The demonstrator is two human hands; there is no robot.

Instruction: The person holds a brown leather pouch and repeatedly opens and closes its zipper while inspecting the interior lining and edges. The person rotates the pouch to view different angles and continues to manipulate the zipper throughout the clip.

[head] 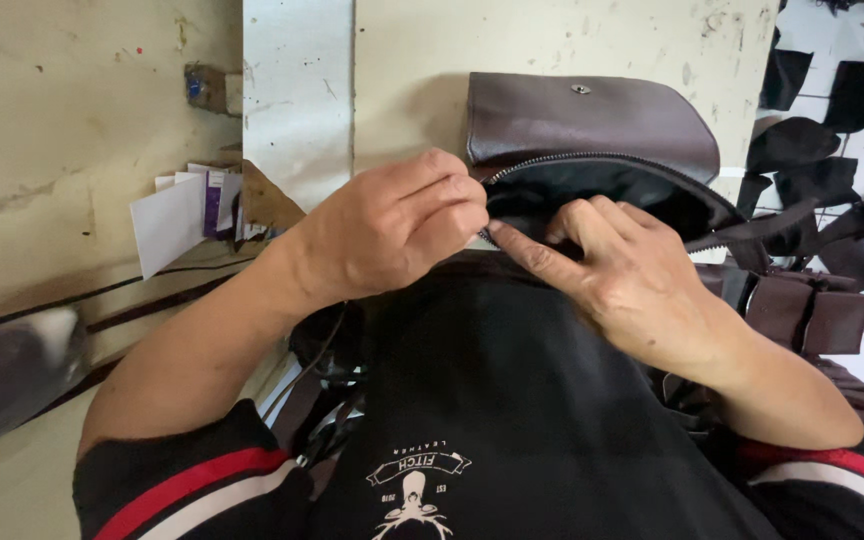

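Far left: white paper cards (174,222) leaning at the left edge of the worktop (422,50), well apart from both hands. Left hand (387,232) pinched narrow on the near left end of the zipper (592,158), fingertips curled in tight at the brown leather bag (592,120); exact part gripped hidden by the fingers. Bag sitting at the near edge of the worktop, directly ahead of both hands, flap up with a metal snap (580,89) on it, black lining (602,190) open below the zipper. Right hand (632,280) just right of the left, touching the bag opening, fingers hooked over the lining edge, thumb pressed toward the left fingertips. Black strap (752,228) running off right from the bag. Far right: brown leather pieces (812,310) stacked, black cut pieces (822,130) beyond on white tiled floor.
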